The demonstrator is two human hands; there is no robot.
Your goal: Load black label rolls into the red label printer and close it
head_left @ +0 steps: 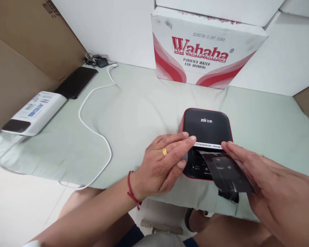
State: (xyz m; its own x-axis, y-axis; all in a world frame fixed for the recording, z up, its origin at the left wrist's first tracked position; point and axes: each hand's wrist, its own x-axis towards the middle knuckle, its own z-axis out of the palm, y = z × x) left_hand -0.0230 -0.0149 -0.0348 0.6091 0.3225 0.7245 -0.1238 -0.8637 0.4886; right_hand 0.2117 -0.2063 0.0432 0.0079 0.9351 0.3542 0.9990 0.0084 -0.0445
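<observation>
A black box-shaped device with a red edge and white lettering point(206, 125) sits near the table's front edge. My left hand point(164, 164), with a gold ring and a red string bracelet, rests on its left side, fingers together and nearly straight. Across the device runs a white label strip point(208, 145). A dark glossy strip point(228, 173) extends from its front opening toward my right hand point(270, 181). My right fingertips touch the device's right edge by the label; the rest of those fingers are largely hidden, and whether they grip the strip is unclear.
A white power bank point(45, 104) and a black phone point(77, 82) lie at the left, with keys point(99, 61) behind. A white cable point(79, 109) curves over the cloth-covered table point(139, 103). A Wahaha carton point(201, 51) stands behind the device, beside other cartons.
</observation>
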